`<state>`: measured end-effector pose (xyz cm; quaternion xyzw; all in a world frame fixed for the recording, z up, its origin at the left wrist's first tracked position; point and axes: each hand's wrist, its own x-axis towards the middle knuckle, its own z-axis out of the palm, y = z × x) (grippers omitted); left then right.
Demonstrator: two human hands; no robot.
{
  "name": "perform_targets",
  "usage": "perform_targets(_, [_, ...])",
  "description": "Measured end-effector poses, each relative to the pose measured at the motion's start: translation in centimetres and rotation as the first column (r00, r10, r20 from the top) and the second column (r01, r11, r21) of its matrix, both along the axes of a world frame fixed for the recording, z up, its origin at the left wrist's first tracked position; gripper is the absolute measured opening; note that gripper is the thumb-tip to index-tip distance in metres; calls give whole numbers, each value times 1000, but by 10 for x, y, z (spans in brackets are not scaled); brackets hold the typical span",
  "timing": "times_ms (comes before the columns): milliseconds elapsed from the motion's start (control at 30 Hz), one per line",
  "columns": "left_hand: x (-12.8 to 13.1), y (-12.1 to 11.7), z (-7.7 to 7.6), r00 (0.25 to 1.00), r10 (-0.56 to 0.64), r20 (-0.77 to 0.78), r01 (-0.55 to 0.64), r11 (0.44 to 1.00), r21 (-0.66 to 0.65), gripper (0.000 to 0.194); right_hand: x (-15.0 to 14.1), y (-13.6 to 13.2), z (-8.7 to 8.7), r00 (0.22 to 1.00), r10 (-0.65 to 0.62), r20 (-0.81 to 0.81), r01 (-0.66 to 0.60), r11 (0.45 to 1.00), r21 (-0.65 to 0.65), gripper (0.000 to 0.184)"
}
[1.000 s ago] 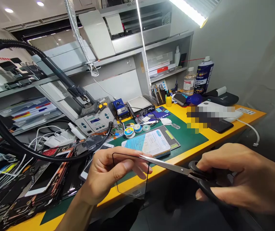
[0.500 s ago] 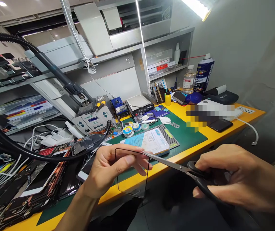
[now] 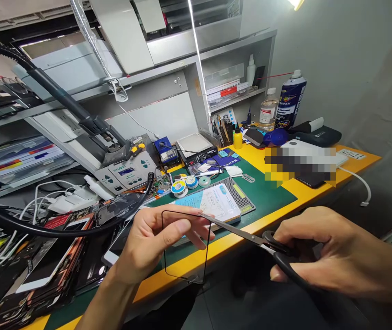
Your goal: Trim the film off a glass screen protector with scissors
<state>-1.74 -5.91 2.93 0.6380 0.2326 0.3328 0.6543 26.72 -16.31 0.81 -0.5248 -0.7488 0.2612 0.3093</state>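
Black-bordered glass phone screen, pinched upright by the left hand above the near edge of the tabletop, long axis vertical; right hand clenched on black-handled scissors, blade tip at the screen's top edge.

The yellow desk carries a green work mat; solder spools lie on the mat, a hot-air rework station just left of it, a spray can beyond it.

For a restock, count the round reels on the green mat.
3: a white-and-blue reel, a blue reel beside it, and a pale teal reel to its right. Others may be hidden.
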Motion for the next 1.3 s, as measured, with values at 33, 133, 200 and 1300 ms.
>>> perform_targets(33, [1, -1, 1, 1000, 16, 0, -16, 1000, -3, 20, 0, 0, 0, 1000, 16, 4, -16, 1000, -18, 26])
perform_targets(133, [4, -4, 3, 999, 52, 15, -52, 998, -31, 18, -1, 0, -1, 999, 33, -25, -34, 999, -28, 25])
perform_targets(200, [6, -5, 5, 998, 55, 21, -54, 998, -40, 17, -1, 0, -2, 999, 35, -34, -36, 999, -32, 26])
perform_targets(1300, [3, -7, 3, 995, 84, 55, -77, 990, -115, 18, 2, 4, -15, 966, -69, -248, -14, 947, -320, 26])
